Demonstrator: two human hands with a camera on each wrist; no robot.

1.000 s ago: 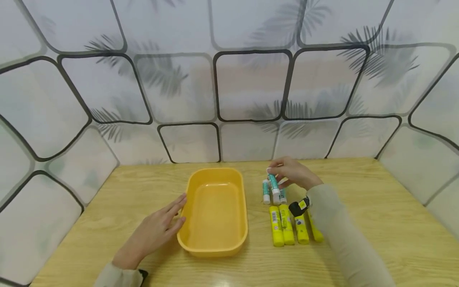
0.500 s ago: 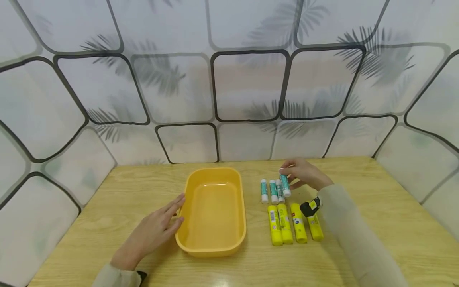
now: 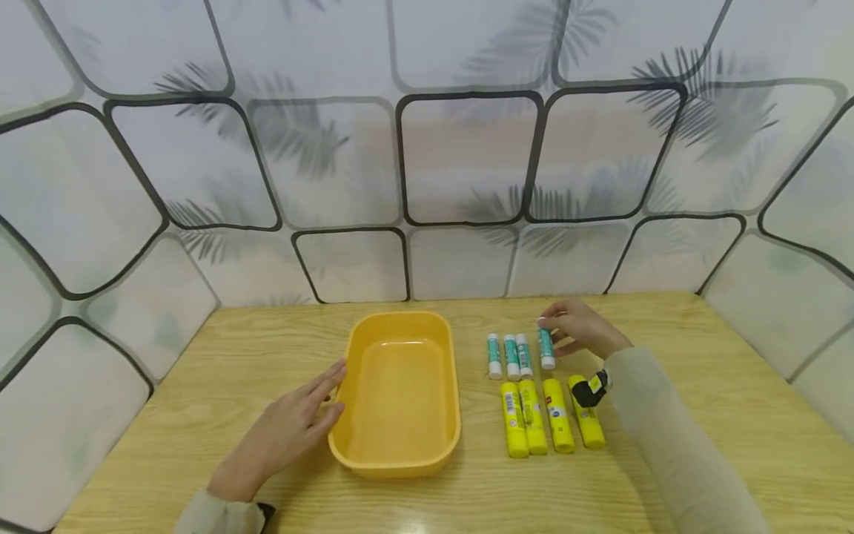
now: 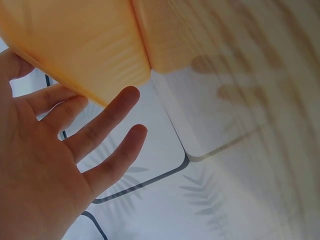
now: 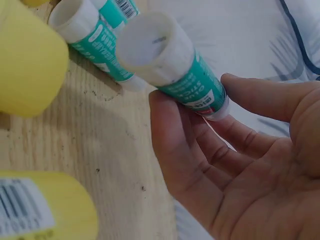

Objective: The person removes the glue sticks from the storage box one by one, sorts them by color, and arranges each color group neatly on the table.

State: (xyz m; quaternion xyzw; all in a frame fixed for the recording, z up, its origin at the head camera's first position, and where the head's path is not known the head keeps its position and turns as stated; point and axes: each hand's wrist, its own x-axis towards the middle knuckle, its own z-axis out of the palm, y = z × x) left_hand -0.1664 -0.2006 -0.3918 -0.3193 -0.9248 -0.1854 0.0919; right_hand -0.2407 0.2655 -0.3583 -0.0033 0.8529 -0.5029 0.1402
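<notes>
My right hand pinches a small teal-and-white glue stick between thumb and fingers. In the right wrist view the printed label of this glue stick and its white end show. Left of it, three matching teal glue sticks lie in a row, two of them close together. My left hand touches the left side of a yellow-orange plastic tray, its fingers extended. Up close in the left wrist view, fingertips of that hand rest against the tray wall.
Several larger yellow glue sticks lie in a row in front of the teal ones, below my right wrist. The wooden table ends at a patterned backdrop behind and at both sides.
My right hand has moved rightward with the teal glue stick, from above the other teal ones to a spot right of them. The left hand and the tray stay in place.
</notes>
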